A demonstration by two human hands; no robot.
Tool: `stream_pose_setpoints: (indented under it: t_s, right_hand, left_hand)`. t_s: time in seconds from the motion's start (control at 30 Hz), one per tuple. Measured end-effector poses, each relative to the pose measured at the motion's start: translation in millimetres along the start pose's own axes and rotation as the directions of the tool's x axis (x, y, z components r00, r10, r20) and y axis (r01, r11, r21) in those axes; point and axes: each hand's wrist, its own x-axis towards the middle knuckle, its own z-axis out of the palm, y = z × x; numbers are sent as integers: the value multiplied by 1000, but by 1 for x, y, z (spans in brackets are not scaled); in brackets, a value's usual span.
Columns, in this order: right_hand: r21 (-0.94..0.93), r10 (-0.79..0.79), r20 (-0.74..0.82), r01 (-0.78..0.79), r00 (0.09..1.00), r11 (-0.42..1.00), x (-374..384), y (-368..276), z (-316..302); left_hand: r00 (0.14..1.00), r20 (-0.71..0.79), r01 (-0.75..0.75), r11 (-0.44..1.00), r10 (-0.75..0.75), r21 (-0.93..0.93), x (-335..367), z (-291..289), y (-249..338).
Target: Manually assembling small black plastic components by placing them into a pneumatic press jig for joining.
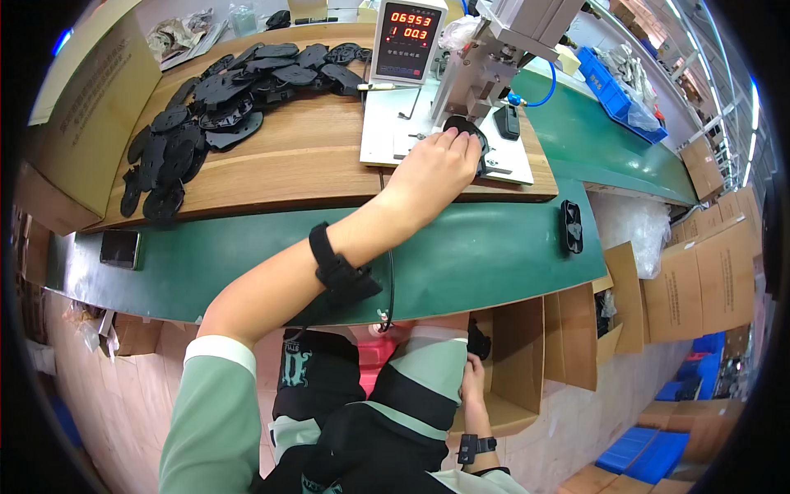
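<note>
My left hand [440, 165] reaches across the green belt to the white machine base [387, 123] and rests on a black plastic part [469, 132] lying under the grey press head [494, 58]; the fingers cover much of the part. My right hand [473, 380] hangs low beside my lap at the open cardboard box [527, 362], touching a dark piece [479, 339] there. A black wristband [337, 267] sits on my left forearm.
A heap of black plastic parts [206, 107] covers the wooden board [296, 165] at left. A counter box with red digits [405, 37] stands behind the machine. One black part [571, 226] lies on the green belt [477, 255]. A phone [120, 248] lies at left. Blue bins [617, 90] and cartons stand at right.
</note>
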Motion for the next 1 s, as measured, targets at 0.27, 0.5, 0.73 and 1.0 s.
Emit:
stream_pose_setpoints:
  t_s: [0.27, 0.5, 0.73, 1.0]
  right_hand:
    - [-73, -581, 1, 579, 814, 812, -69, -221, 13]
    - [-395, -924, 195, 889, 329, 233, -64, -352, 39]
    - [-635, -927, 344, 764, 148, -113, 8, -439, 100]
    - [-581, -958, 241, 814, 152, -18, 47, -445, 123]
  left_hand:
    - [999, -18, 38, 998, -37, 55, 2, 9, 16]
    - [996, -46, 80, 996, -81, -30, -2, 10, 18]
    - [981, -98, 147, 975, -164, -165, -5, 14, 15]
    - [972, -144, 130, 938, -185, -322, -11, 17, 19]
